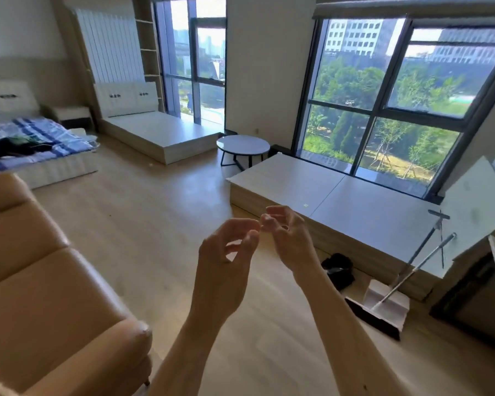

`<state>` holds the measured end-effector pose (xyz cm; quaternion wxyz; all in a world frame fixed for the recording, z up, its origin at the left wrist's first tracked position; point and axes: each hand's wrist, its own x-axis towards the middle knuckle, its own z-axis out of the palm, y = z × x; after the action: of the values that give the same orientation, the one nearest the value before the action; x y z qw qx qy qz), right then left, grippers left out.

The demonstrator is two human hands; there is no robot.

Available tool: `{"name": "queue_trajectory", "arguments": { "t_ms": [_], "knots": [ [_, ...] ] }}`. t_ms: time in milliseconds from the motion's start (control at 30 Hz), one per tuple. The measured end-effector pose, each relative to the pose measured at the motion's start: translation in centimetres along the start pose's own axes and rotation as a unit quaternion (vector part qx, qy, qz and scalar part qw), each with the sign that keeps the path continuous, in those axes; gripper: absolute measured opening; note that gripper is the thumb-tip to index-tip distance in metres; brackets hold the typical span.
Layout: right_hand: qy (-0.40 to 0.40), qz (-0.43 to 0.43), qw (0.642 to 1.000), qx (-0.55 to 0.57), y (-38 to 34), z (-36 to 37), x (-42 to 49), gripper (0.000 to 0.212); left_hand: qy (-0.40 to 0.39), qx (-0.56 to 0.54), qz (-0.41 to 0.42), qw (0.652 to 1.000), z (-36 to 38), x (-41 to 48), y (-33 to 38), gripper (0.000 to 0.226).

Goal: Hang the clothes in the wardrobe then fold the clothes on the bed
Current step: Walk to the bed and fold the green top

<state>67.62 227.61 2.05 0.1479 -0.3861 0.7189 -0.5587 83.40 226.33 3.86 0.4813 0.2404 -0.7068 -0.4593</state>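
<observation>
Evidently nothing is folded yet: dark clothes [12, 147] are heaped on the bed [58, 130], while the left hand [226, 255] and right hand [287, 238] are held empty, loosely curled, well apart from it.

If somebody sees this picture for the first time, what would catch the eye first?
Most likely the two bare hands raised in the centre, the left hand and the right hand, fingers loosely curled, holding nothing visible. Behind them, the big window on the right shows green trees, and dark clothes lie on the blue checked bed at far left.
</observation>
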Motion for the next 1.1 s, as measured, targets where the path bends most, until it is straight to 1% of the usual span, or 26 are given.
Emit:
{"name": "queue_trajectory", "arguments": {
  "t_ms": [133,233,400,533,667,767,867,933,1100],
  "knots": [
    [-0.031,-0.004,1.000,0.004,1.6,3.3,10.3,0.027,0.022,0.003,-0.010,1.000,1.5,9.3,-4.8,0.021],
    [-0.053,0.004,0.998,0.016,2.1,5.5,16.9,0.029,0.036,0.012,-0.014,0.999,1.8,15.6,-6.8,0.022],
    [-0.089,-0.011,0.995,0.044,2.1,9.7,26.8,0.030,0.070,0.022,-0.027,0.997,1.1,24.4,-10.3,0.017],
    [-0.137,-0.029,0.989,0.053,3.2,15.0,35.8,0.032,0.114,0.036,-0.037,0.992,0.3,32.5,-15.3,0.017],
    [-0.173,-0.042,0.982,0.067,4.1,20.7,45.1,0.032,0.157,0.081,-0.030,0.984,-0.8,41.2,-20.4,0.015],
    [-0.196,-0.051,0.975,0.088,3.5,24.8,51.9,0.028,0.190,0.113,-0.018,0.975,-2.1,47.8,-23.4,0.015],
    [-0.239,-0.050,0.964,0.101,2.5,29.4,58.7,0.027,0.231,0.131,-0.020,0.964,-3.8,54.3,-26.2,0.014],
    [-0.266,-0.055,0.956,0.113,1.6,32.6,62.8,0.025,0.254,0.143,-0.020,0.956,-5.3,58.0,-28.0,0.016],
    [-0.310,-0.051,0.940,0.133,1.1,40.4,69.8,0.024,0.292,0.134,-0.059,0.945,-9.3,64.2,-33.0,0.020]
  ]
}}
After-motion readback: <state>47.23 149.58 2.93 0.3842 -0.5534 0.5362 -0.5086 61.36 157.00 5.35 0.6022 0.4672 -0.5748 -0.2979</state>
